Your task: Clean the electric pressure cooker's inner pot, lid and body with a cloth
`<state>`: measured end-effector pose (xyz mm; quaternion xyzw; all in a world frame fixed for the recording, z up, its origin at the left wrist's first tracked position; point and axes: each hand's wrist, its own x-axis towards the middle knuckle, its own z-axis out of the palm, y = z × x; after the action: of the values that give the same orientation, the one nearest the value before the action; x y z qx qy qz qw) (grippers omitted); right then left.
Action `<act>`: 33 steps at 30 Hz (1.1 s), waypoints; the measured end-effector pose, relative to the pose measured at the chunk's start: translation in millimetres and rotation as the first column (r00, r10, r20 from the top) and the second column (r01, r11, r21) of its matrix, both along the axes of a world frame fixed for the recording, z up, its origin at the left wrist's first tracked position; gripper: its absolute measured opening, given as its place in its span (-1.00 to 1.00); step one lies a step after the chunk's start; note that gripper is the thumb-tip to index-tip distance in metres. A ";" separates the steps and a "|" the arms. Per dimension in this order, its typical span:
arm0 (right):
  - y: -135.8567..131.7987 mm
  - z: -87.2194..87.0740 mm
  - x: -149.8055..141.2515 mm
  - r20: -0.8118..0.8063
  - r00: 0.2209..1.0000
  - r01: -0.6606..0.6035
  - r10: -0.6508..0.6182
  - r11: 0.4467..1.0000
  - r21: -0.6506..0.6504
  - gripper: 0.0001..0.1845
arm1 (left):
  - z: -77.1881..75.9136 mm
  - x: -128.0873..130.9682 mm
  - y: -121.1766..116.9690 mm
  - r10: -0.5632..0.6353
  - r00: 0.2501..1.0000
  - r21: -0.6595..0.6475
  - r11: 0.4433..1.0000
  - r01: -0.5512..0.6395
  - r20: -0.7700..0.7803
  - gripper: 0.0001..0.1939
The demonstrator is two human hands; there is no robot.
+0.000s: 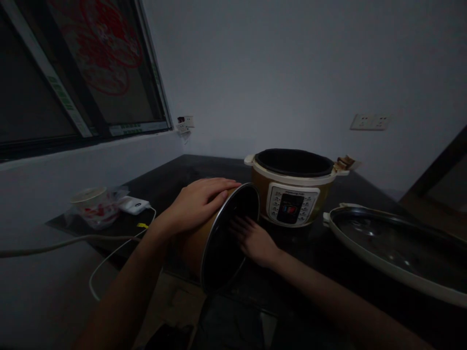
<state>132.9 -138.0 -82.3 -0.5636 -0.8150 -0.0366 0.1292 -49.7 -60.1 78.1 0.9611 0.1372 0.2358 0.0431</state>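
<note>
A gold-sided inner pot (193,245) with a dark non-stick inside is tipped on its side at the front edge of the dark counter, its mouth facing right. My left hand (199,201) lies over the top of the pot's wall, fingers wrapped across it. My right hand (253,238) reaches into the pot's mouth, fingers pressed to the inner surface; whether they hold anything I cannot make out. Just behind stands the electric pressure cooker base (292,192), lidless, with its control panel facing me.
A large oval lid or pan (394,248) lies on the counter (189,167) at the right. At the left sit a paper cup in plastic wrap (95,206), a white charger (134,205) and trailing cables. A window fills the upper left; wall sockets are on the back wall.
</note>
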 end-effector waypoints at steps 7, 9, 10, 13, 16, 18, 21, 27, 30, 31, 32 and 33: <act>-66.6 3.1 -88.0 -0.748 0.637 -0.116 -0.188 0.935 -0.334 -0.49 | 0.7 6.6 2.6 0.029 0.999 -0.051 0.998 -0.028 0.023 -0.59; -78.5 12.2 -105.0 -0.867 0.375 -0.174 -0.329 0.893 -0.414 -0.43 | 2.2 8.3 2.3 0.036 0.999 -0.068 0.997 -0.034 0.023 -0.60; -81.7 15.1 -109.6 -0.886 0.275 -0.195 -0.373 0.881 -0.432 -0.39 | 3.1 9.0 2.2 0.038 0.999 -0.075 0.997 -0.036 0.021 -0.60; -79.4 13.4 -105.7 -0.899 0.293 -0.213 -0.324 0.895 -0.392 -0.39 | 5.0 8.9 1.7 0.029 1.000 -0.098 0.995 -0.028 0.009 -0.61; -62.8 -2.1 -78.1 -0.728 0.676 -0.163 -0.116 0.939 -0.301 -0.49 | 4.4 5.8 1.7 0.003 1.000 -0.103 0.995 -0.002 0.008 -0.61; -48.1 -14.4 -52.3 -0.458 0.887 -0.051 -0.055 0.975 -0.216 -0.50 | 3.2 3.5 1.9 -0.006 1.000 -0.089 0.996 0.008 0.016 -0.61; -24.7 -21.4 -10.1 -0.001 1.000 -0.007 0.007 0.999 0.035 -0.50 | 2.4 1.7 2.5 -0.017 1.000 -0.070 0.997 0.018 0.016 -0.60; 11.6 30.9 58.6 0.202 0.975 -0.134 0.094 0.972 0.193 -0.51 | 2.8 -1.8 4.8 -0.064 0.998 -0.080 0.995 0.065 0.015 -0.61; 13.5 56.2 70.7 0.249 0.962 -0.176 0.113 0.953 0.248 -0.52 | 0.5 -6.0 5.1 -0.080 0.997 -0.089 0.993 0.082 0.025 -0.61; 12.1 58.7 71.6 0.266 0.958 -0.180 0.106 0.946 0.270 -0.51 | -0.3 -7.1 5.1 -0.076 0.997 -0.091 0.993 0.078 0.029 -0.61; 10.2 57.7 71.5 0.279 0.956 -0.178 0.095 0.941 0.288 -0.52 | -1.0 -7.8 5.0 -0.070 0.997 -0.091 0.993 0.073 0.030 -0.61; 7.8 53.5 70.5 0.289 0.954 -0.173 0.084 0.938 0.300 -0.52 | -1.4 -7.9 4.9 -0.064 0.997 -0.091 0.994 0.067 0.032 -0.60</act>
<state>203.5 -130.2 -28.9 -0.4696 -0.8433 -0.2376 0.1087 -57.7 -55.2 76.7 0.9586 0.1156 0.2415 0.0968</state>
